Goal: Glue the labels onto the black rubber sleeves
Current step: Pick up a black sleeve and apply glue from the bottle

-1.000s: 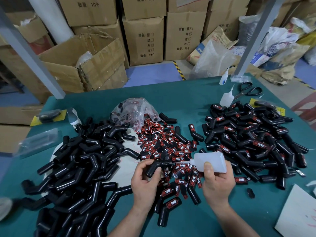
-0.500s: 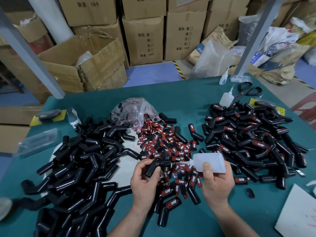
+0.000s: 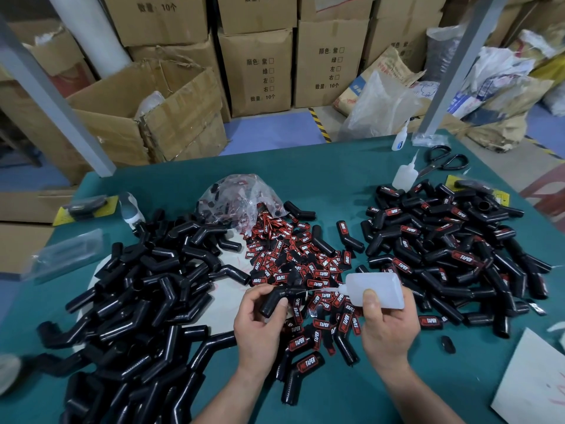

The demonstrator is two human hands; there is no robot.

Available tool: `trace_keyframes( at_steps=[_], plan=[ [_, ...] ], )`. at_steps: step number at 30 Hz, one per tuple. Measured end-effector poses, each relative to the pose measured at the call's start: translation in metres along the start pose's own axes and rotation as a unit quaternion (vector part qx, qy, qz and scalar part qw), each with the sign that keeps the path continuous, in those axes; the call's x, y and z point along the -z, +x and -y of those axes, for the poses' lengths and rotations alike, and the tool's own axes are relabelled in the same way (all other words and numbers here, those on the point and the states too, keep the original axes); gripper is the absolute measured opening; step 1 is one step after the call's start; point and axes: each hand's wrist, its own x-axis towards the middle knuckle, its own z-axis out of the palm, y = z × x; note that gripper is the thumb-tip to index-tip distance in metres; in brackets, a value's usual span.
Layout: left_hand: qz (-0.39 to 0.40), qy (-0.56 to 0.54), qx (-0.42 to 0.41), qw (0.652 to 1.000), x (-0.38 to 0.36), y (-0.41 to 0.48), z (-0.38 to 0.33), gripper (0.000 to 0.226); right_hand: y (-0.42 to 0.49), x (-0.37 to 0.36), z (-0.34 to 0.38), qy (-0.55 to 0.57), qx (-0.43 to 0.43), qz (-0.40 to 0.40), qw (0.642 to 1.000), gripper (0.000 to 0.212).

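your left hand (image 3: 260, 319) grips one bent black sleeve (image 3: 273, 299), fingers and thumb curled round its lower leg, held just above the table (image 3: 336, 166) at centre front. your right hand (image 3: 388, 327) is wrapped round a translucent glue bottle (image 3: 377, 290), thumb pressed on its near side, bottle lying sideways with the nozzle pointing left. the nozzle tip sits at the sleeve's right end; can't tell if it actually touches.

loose red-and-black labels (image 3: 293, 264) are heaped right behind and under your hands, spilling from a clear plastic bag (image 3: 238, 197). bare sleeves pile (image 3: 137, 286) is on your left, partly over a white sheet. labelled sleeves pile (image 3: 443, 249) is on your right. one labelled sleeve (image 3: 301, 371) lies between your wrists, text reads "taper".

far right corner: spare glue bottle (image 3: 403, 175) upright, touching the labelled pile's back edge, scissors (image 3: 443, 162) just beside it. white card (image 3: 535, 377) at the near right edge. cardboard boxes (image 3: 256, 71) are stacked behind the table.
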Motion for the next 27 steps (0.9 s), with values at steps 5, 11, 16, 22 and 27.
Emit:
trace_keyframes(
  at_steps=[5, 11, 16, 22, 27],
  plan=[
    [0.004, 0.004, -0.003, 1.000, 0.0006, -0.0007, -0.0010, 0.055, 0.0001, 0.0001, -0.0001, -0.003, -0.001, 0.000, 1.000, 0.012],
    [-0.005, 0.011, 0.007, 1.000, 0.0007, 0.0002, 0.0011, 0.054, 0.0015, 0.0022, -0.0021, -0.007, 0.007, -0.004, 1.000, 0.016],
    [-0.012, 0.013, 0.007, 1.000, 0.0007, 0.0008, 0.0022, 0.051, 0.0019, 0.0006, -0.0007, -0.010, 0.006, 0.004, 1.000, 0.015],
    [-0.020, -0.001, 0.011, 1.000, 0.0003, 0.0011, 0.0007, 0.036, 0.0025, -0.0004, 0.0026, -0.005, 0.000, -0.006, 1.000, 0.019],
    [-0.008, 0.009, 0.008, 1.000, 0.0008, 0.0014, 0.0040, 0.053, 0.0010, 0.0004, -0.0010, -0.003, 0.008, 0.007, 1.000, 0.023]
  ],
)
